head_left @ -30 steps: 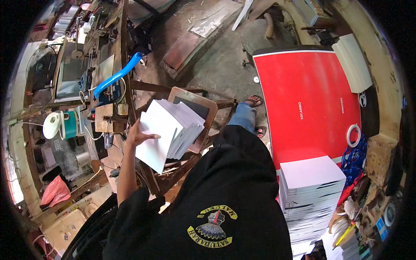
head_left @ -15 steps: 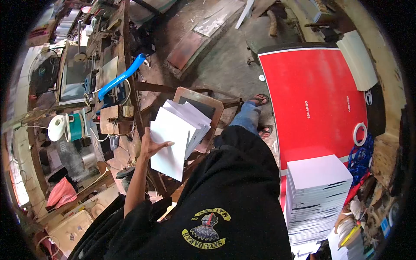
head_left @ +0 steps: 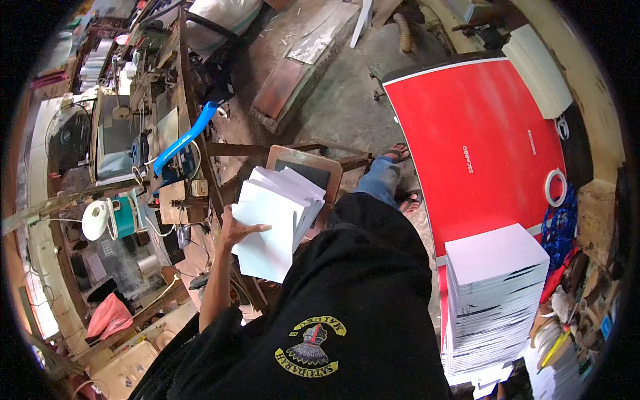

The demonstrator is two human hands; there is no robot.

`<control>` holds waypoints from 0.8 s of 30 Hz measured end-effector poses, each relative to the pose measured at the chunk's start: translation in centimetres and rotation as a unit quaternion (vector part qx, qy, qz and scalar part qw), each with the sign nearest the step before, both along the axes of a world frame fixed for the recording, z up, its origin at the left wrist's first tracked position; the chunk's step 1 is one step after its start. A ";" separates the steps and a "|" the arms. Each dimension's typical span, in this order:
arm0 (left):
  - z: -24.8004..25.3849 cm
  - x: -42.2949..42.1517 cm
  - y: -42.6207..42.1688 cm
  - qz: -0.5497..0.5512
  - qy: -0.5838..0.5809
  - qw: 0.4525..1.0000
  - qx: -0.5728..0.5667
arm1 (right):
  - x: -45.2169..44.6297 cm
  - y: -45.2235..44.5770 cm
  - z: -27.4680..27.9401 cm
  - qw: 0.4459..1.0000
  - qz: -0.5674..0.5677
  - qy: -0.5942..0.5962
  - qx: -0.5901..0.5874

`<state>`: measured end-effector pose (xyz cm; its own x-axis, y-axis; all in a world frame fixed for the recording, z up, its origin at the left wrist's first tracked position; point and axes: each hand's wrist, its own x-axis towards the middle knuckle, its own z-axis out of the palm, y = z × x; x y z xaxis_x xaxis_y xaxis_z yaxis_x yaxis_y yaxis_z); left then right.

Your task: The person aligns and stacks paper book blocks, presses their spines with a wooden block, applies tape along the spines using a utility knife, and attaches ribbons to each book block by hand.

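Observation:
My left hand (head_left: 241, 229) grips the left edge of a batch of white paper sheets (head_left: 263, 250). Its thumb lies flat over the top sheet, while the fingers are hidden beneath. Behind that batch, more white sheets (head_left: 287, 181) are loosely fanned. They overlap a brown board with a dark centre (head_left: 277, 157). My right hand cannot be made out. To the right rises a tall stack of white paper blocks (head_left: 497, 250), with uneven dark gaps along its side.
A red sheet-covered table (head_left: 480, 147) extends on the right, bearing a white tape roll (head_left: 555, 187). A curved blue bar (head_left: 187, 139) juts from the cluttered wooden workbench on the left. A wooden plank (head_left: 287, 87) lies on the floor.
My left hand keeps its hold on the sheets, which have shifted slightly and sit less tilted. The whole view has moved a little with the head. A white corner shows below the tall stack.

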<state>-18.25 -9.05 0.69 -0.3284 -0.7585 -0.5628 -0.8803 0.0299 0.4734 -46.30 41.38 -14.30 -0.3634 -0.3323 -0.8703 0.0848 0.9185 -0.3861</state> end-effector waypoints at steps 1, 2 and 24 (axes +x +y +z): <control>-0.7 0.9 -0.2 -0.033 0.027 0.999 0.002 | 0.1 0.0 0.0 1.000 -0.002 -0.001 -0.002; -1.3 1.7 -0.5 -0.064 0.054 0.996 0.004 | 0.2 0.0 0.1 1.000 -0.003 -0.002 -0.003; 8.9 -11.3 -0.4 -0.003 0.240 0.971 0.010 | -0.8 -6.1 7.8 0.987 -0.012 -0.003 -0.158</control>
